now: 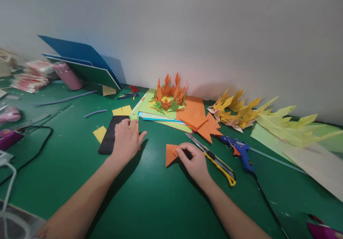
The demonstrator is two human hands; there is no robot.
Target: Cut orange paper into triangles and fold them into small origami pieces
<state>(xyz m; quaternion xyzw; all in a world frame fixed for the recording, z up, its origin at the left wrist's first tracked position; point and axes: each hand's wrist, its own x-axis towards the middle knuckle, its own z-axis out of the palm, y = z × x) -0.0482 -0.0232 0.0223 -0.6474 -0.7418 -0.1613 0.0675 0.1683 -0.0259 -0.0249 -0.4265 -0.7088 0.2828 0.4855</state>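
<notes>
My left hand [126, 138] lies over the right edge of a black phone [107, 138], its thumb stretched out to the side. A bit of orange paper [139, 147] shows beneath that hand, mostly hidden by it. Between the thumb and fingers of my right hand [195, 162] is a small folded piece of orange paper [170, 155], close to the table top. Just right of this hand lies a yellow utility knife [214, 158] with its blade out. Yellow paper pieces [100, 134] lie around the phone.
An orange folded-paper ring [171, 94] stands on stacked coloured sheets [194, 106] at the back. To the right are a blue glue gun [241, 153] with a cord and yellow paper shapes [235, 110]. A pink bottle [68, 76] leans by blue boards [80, 53] at the left.
</notes>
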